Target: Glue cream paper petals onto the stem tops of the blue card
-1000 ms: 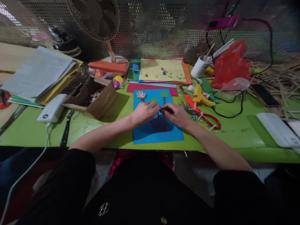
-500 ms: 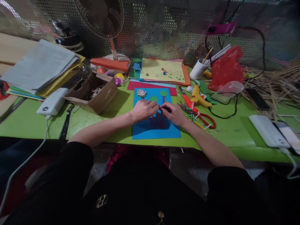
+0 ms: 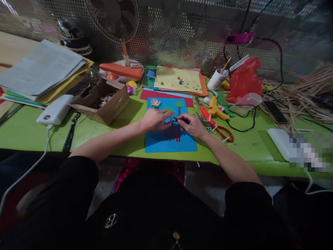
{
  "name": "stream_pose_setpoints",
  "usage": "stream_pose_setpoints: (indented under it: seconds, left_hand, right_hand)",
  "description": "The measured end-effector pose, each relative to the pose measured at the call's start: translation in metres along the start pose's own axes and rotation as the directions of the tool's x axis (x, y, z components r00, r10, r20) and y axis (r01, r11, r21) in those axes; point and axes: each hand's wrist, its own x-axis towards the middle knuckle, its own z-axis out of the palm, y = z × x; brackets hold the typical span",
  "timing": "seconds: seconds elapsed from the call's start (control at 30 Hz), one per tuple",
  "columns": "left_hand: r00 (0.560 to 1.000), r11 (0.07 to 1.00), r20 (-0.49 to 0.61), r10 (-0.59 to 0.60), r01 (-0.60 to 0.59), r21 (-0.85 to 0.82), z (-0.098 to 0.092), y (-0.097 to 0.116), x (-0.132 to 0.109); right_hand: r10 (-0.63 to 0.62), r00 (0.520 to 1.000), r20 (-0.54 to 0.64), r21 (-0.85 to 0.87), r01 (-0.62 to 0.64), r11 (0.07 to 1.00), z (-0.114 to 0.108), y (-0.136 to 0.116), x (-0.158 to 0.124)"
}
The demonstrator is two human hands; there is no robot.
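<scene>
A blue sheet of paper lies in front of me, with red stems, green paper circles and a pale flower of petal-like pieces on it. My right hand pinches a small dark brown piece above the sheet's middle. Facing it from the left, my left hand hovers over the stems, thumb and forefinger apart, seemingly holding nothing. It partly hides the stems and a second green circle.
Left of the sheet stands a cardboard box of small pieces. Red-handled scissors and a yellow glue gun lie to the right. Behind are stacked coloured papers, a fan and a white cup.
My fingertips were together over the sheet; now the left thumb and forefinger have parted and drawn back a little left. The small brown piece shows in my right fingers. The view has shifted slightly.
</scene>
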Motion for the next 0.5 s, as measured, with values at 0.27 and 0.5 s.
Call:
stream_pose_setpoints:
  seconds: [0.27, 0.5]
  left_hand:
    - [0.987, 0.967, 0.115, 0.116, -0.086, -0.241, 0.006, -0.012, 0.003]
    - [0.992, 0.958, 0.103, 0.072, -0.040, -0.284, 0.004, -0.009, 0.005]
  right_hand:
    - [-0.066, 0.993, 0.093, -0.065, 0.072, 0.995, -0.003, 0.004, 0.000]
    - [-0.109, 0.994, 0.025, -0.029, 0.110, 0.994, 0.000, 0.006, -0.002]
